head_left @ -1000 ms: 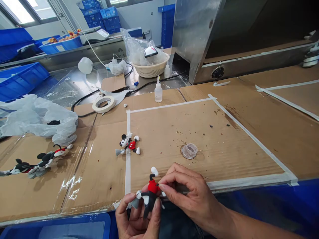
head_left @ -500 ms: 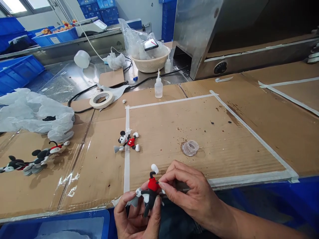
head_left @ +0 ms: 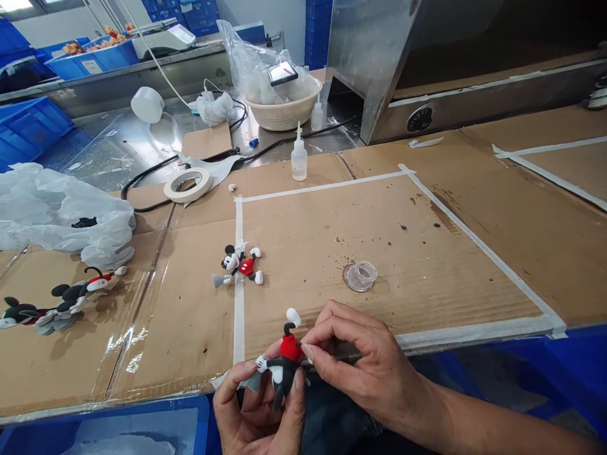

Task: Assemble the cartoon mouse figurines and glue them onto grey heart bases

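My left hand (head_left: 258,404) grips the lower body of a Mickey Mouse figurine (head_left: 287,363) just above the cardboard's front edge. My right hand (head_left: 360,360) pinches its red shorts with the fingertips. One white-gloved arm of the figurine points up, and my fingers hide part of its body. Straight ahead, a second Mickey figurine (head_left: 239,265) lies on its back across the white tape line (head_left: 238,303). Two more figurines (head_left: 71,300) lie farther left on the cardboard (head_left: 165,328). A clear plastic ring (head_left: 360,276) rests to the right of the second figurine.
A roll of masking tape (head_left: 187,184), a glue bottle (head_left: 298,161) and a black cable (head_left: 147,180) lie behind the taped area. Farther back stand a wicker basket (head_left: 284,110) and a steel machine (head_left: 374,63). A plastic bag (head_left: 61,218) lies left; blue crates (head_left: 28,129) stand beyond.
The whole scene has shifted slightly up and left in view as my head moved. My hands keep the same hold on the figurine, and nothing on the table has visibly moved.
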Motion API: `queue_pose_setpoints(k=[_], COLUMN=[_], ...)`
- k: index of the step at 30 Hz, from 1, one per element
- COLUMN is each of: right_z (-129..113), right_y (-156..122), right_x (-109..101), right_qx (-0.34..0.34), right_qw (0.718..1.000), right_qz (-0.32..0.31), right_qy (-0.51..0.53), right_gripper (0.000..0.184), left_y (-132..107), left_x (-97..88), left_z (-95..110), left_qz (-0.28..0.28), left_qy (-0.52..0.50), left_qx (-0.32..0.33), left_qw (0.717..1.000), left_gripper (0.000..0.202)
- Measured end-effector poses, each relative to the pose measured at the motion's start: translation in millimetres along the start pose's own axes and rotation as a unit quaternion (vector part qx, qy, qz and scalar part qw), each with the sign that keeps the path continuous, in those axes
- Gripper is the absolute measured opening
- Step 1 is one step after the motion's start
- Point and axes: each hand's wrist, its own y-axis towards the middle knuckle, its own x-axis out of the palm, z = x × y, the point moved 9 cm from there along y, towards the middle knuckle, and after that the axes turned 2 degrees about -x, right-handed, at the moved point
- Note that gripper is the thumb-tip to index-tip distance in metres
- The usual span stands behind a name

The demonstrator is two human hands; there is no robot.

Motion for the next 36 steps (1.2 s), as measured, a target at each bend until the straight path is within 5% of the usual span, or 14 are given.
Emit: queue_pose_setpoints(k=[21,36], right_z=[-0.3,1.1], right_y=[0.6,4.1], right_x=[-0.6,-2.6], right_qx=[0.0,0.026], right_qw=[1.0,0.998], right_qz=[-0.023,-0.062], right_qy=[0.003,0.012], right_gripper=[0.013,0.014], left_y=[-0.6,-2.1], left_x=[0.1,6.3], left_z=[2.5,5.0], left_qz=[0.0,-0.053], left_qy=[0.02,0.018], left_qx=[0.043,0.044], left_qw=[0.999,0.997], left_gripper=[0.058,0.055])
